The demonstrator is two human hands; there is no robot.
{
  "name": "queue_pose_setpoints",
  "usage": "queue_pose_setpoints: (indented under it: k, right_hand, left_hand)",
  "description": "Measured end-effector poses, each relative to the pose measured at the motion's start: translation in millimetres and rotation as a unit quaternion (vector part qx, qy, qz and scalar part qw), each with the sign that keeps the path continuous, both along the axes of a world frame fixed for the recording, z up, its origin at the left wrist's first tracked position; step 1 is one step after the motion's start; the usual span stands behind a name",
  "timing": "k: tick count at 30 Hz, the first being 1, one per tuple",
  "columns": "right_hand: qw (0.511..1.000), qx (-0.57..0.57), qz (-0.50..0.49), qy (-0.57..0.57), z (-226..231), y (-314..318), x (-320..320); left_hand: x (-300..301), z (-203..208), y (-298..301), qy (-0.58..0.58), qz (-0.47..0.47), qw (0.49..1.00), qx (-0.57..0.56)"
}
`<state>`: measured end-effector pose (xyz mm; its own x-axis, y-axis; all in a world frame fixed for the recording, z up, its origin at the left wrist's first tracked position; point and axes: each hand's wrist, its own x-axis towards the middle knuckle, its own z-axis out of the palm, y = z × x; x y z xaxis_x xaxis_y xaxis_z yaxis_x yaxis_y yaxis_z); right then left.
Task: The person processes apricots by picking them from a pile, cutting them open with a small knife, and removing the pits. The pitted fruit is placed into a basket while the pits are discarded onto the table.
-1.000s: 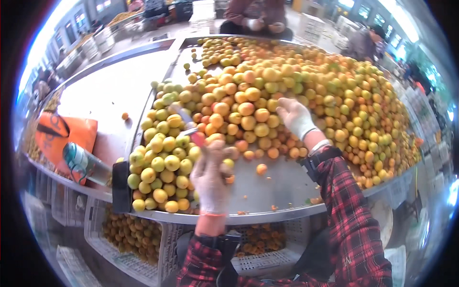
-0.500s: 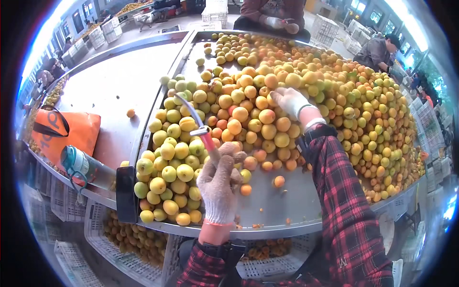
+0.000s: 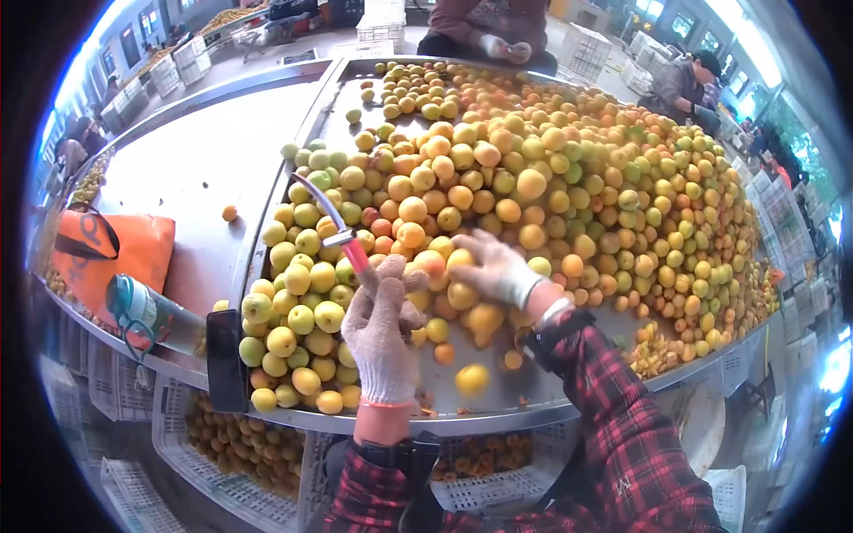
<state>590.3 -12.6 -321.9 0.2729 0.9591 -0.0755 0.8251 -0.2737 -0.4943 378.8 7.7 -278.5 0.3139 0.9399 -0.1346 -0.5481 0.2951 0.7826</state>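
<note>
My left hand [image 3: 384, 324], in a tan-and-white glove, is closed around the red handle [image 3: 355, 255] of a slim tool with a metal collar and a curved pale blade pointing up and left. It is beside greenish-yellow apricots [image 3: 302, 302] at the near left of the pile. My right hand [image 3: 499, 269], gloved too, lies with fingers spread against the front of the apricot heap [image 3: 577, 178], touching several fruits. Below its palm some apricots are blurred by motion, and a yellow apricot [image 3: 473, 380] is on the bare metal near the table's front edge.
An orange bag [image 3: 124, 253], a teal-lidded bottle [image 3: 147, 311] and a dark phone-like slab [image 3: 227, 360] sit to the left. White crates [image 3: 178, 426] with fruit stand under the metal table [image 3: 533, 391]. Two people [image 3: 498, 35] [image 3: 684, 89] are across the table.
My right hand has come from deep in the heap toward me and left, dragging apricots forward onto the metal. The left hand keeps its grip on the tool. The whole view has shifted slightly.
</note>
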Motion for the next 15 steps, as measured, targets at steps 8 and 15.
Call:
queue_pose_setpoints:
  k: [8,15]
  right_hand:
    - [0.992,-0.015,0.108,0.069,34,-46,8]
    - [0.948,0.12,-0.24,-0.169,69,8,112]
  left_hand:
    - [7,1,-1,-0.017,0.013,1.0,-0.004]
    - [-1,-2,8,-0.02,0.003,1.0,0.009]
